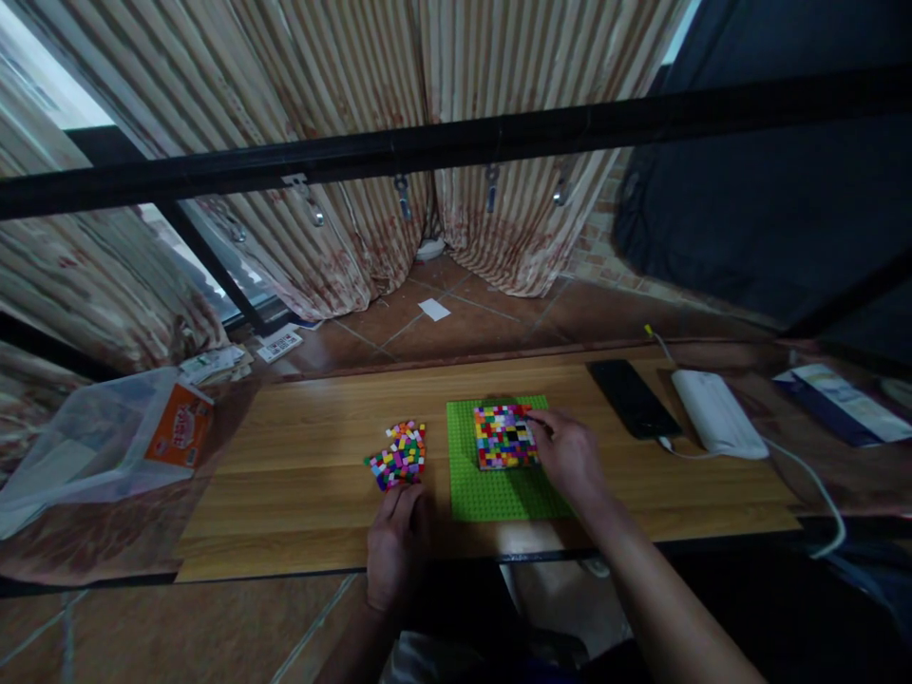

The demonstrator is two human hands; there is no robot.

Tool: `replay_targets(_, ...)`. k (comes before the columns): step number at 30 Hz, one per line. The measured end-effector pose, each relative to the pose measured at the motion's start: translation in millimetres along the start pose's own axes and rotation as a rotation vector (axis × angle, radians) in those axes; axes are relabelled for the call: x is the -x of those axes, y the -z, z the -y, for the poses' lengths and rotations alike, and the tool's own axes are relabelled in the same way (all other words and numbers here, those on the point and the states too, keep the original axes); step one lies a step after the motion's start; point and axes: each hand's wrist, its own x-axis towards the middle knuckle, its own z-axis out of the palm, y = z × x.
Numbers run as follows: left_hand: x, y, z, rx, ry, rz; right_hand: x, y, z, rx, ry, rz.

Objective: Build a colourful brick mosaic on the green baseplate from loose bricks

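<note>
A block built of small multicoloured toy bricks stands on a green studded baseplate. My right hand is at the block's upper right corner, thumb and forefinger pinched together. Red shows beside those fingertips, but whether they hold a brick is too small to tell. Left of the baseplate lies a pile of loose toy bricks in many colours. At the pile's near edge is my left hand, its fingers curled together and their tips touching or almost touching the bricks. What they hold, if anything, is hidden.
A black phone and a white power bank with cables lie on the wooden board to the right. A clear plastic bin with an orange label stands at left. A black metal bar crosses beyond the board.
</note>
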Motion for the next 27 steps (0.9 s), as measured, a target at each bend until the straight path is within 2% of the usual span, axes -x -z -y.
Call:
replay_targets(8,-2,1,0,0.006,-0.007,-0.001,-6,-4,-1,-0.066,0.004,0.003)
replay_targets(17,0,-1,0,-0.013,-0.012,-0.015,-15,-7,-2,-0.136,-0.073,0.032)
replay_targets(27,-2,1,-3,-0.005,0.014,0.001,-8,-7,-3,-0.190,-0.171,-0.078)
